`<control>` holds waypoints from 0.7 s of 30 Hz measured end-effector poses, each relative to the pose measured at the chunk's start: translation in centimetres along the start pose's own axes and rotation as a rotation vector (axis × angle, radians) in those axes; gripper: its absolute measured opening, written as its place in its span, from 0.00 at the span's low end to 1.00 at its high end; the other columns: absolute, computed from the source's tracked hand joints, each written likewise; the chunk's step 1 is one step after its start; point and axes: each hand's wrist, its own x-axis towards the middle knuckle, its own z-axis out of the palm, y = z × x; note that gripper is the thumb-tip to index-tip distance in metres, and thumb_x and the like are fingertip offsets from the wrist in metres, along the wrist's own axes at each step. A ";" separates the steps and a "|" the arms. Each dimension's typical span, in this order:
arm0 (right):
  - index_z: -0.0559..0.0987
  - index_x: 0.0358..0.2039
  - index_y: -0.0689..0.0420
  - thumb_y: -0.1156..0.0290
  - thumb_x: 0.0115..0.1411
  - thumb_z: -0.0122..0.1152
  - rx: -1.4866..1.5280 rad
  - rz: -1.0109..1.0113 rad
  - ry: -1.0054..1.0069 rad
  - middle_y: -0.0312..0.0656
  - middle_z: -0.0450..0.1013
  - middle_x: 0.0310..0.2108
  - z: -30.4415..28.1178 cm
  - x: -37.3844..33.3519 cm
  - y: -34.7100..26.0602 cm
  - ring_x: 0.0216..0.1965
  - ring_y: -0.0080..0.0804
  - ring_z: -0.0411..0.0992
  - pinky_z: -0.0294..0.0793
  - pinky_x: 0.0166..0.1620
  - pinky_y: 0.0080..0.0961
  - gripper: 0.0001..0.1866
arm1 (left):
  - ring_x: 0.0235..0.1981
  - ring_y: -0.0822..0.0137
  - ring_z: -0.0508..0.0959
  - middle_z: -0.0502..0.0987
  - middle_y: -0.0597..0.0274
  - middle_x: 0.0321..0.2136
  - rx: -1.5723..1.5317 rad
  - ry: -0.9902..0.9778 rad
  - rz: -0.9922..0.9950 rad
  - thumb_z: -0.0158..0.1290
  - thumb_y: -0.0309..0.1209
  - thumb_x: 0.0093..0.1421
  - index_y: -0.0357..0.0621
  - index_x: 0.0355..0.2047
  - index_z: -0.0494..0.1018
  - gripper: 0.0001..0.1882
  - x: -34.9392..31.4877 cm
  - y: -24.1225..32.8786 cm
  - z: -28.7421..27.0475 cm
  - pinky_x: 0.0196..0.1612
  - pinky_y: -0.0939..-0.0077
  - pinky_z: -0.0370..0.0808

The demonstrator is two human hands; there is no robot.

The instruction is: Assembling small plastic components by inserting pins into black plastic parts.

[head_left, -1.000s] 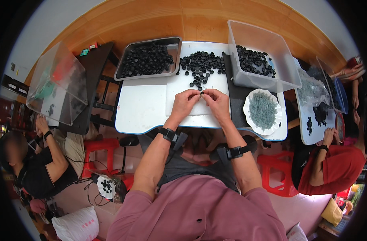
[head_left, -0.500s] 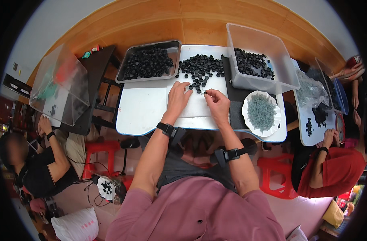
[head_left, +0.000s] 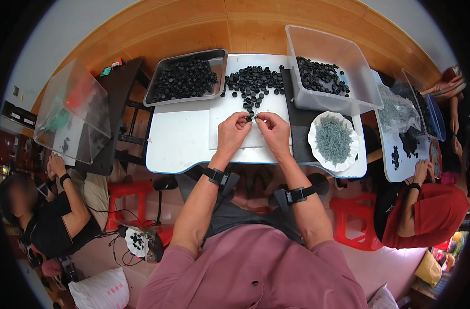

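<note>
Over the near part of the white table, my left hand (head_left: 234,135) pinches a small round black cap (head_left: 249,119) between thumb and fingers. Close beside it, my right hand (head_left: 274,135) is closed in a pinch on what looks like a small grey-green piece, mostly covered by the fingertips. The fingertips of both hands nearly meet. Just beyond them, a loose pile of black caps (head_left: 255,80) spreads over the table, narrowing toward my fingers. To the right, a white scalloped bowl (head_left: 314,135) holds many small grey-green pieces (head_left: 333,141).
A metal tray (head_left: 222,77) of black caps stands back left, and a clear plastic bin (head_left: 369,95) with more caps back right. A dark strip (head_left: 300,139) lies beside the bowl. People sit at tables on both sides, near red stools (head_left: 354,219).
My left hand has moved right from the table surface and now pinches a black cap. My right hand has shifted slightly left, bringing the fingertips together.
</note>
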 end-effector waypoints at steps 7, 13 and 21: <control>0.86 0.39 0.61 0.75 0.59 0.69 -0.160 -0.082 -0.015 0.35 0.81 0.31 0.1 -0.1 -1.1 0.23 0.13 0.70 0.70 0.28 0.17 0.08 | 0.28 0.78 0.80 0.84 0.64 0.29 -0.014 -0.049 0.008 0.66 0.27 0.58 0.39 0.45 0.82 0.14 -0.1 -0.2 -0.3 0.35 0.82 0.78; 0.85 0.38 0.61 0.76 0.56 0.69 -0.183 -0.106 -0.008 0.41 0.81 0.30 0.2 -0.1 -1.3 0.21 0.22 0.72 0.71 0.27 0.22 0.08 | 0.29 0.77 0.82 0.85 0.63 0.29 -0.025 -0.051 -0.001 0.66 0.28 0.58 0.39 0.44 0.81 0.14 -0.1 0.0 -0.1 0.35 0.81 0.79; 0.86 0.38 0.61 0.76 0.57 0.70 -0.212 -0.095 -0.047 0.42 0.81 0.30 0.2 -0.2 -1.7 0.22 0.24 0.73 0.72 0.28 0.23 0.08 | 0.29 0.75 0.82 0.85 0.61 0.30 -0.021 -0.064 0.074 0.65 0.27 0.59 0.39 0.44 0.81 0.13 -0.1 -0.4 -0.3 0.35 0.80 0.79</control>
